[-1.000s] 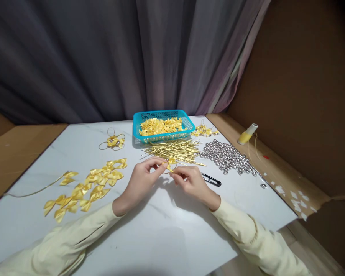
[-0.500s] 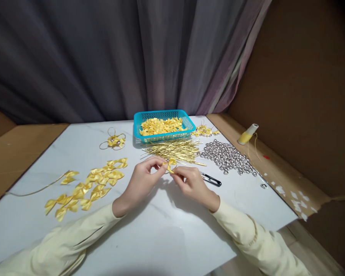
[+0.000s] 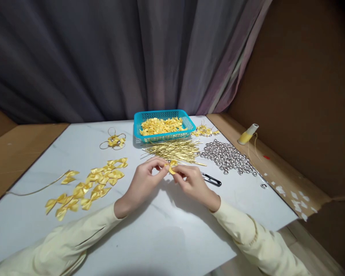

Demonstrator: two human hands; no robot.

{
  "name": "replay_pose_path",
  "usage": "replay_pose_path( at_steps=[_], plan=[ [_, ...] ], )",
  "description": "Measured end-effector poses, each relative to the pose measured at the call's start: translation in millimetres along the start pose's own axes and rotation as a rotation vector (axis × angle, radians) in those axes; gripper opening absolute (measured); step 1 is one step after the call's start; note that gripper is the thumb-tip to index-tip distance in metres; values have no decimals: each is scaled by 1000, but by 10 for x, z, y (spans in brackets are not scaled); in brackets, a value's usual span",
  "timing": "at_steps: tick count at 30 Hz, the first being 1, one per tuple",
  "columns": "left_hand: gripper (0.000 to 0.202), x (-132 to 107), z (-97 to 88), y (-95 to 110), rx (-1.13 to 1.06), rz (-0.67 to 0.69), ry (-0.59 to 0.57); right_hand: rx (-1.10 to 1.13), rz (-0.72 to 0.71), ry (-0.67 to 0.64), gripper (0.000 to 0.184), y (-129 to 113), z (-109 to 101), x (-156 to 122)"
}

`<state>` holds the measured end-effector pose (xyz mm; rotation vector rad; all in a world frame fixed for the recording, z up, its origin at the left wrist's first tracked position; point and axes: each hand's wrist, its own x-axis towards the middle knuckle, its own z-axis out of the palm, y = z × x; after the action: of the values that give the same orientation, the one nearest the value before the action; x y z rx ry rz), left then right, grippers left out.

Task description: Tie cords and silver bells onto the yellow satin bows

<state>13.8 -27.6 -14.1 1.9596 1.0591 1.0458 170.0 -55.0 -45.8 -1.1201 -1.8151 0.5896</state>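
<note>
My left hand (image 3: 143,184) and my right hand (image 3: 193,183) meet over the middle of the white table (image 3: 149,230). Both pinch one small yellow ribbon bow (image 3: 171,168) between their fingertips, just above the table top. Right behind the bow lies a heap of thin gold wire ties (image 3: 175,150). A small black thread snip (image 3: 211,179) rests on the table beside my right hand.
A blue basket (image 3: 163,125) of yellow bows stands at the back. Several finished yellow bows (image 3: 89,186) lie to the left, with silver bells (image 3: 227,157) on the right. A spool of yellow thread (image 3: 247,134) sits on the brown ledge. White paper scraps (image 3: 297,199) lie further right.
My fingers have closed in a little on the bow, and it has shifted slightly between them. Nothing else has moved.
</note>
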Motion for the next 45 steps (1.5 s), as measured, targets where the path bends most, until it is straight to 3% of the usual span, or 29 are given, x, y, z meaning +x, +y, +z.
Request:
replay_pose_path(
  at_steps=[9, 13, 18, 24, 27, 36, 42, 45],
  plan=[
    [14, 39, -46, 32, 133, 167, 74, 542, 359, -105, 19, 9, -2, 56],
    [13, 72, -94, 12, 98, 89, 73, 659, 391, -86, 26, 7, -47, 55],
    [18, 85, -115, -56, -14, 9, 15, 458, 268, 61, 21, -83, -120, 37],
    [18, 85, -120, -24, -7, 12, 4, 5, -94, 116, 19, -94, -104, -41],
    [19, 110, -138, 6, -63, -69, -37, -189, -215, 113, 18, -51, -82, -63],
    [25, 122, -153, 40, -158, -226, -112, -392, -252, 183, 14, -30, -59, -48],
    [22, 150, -192, 15, -144, -215, -185, -393, -242, 188, 14, -25, -48, -62],
    [19, 169, -207, -4, -98, -145, -213, -316, -182, 162, 13, -41, -55, -53]
  ],
)
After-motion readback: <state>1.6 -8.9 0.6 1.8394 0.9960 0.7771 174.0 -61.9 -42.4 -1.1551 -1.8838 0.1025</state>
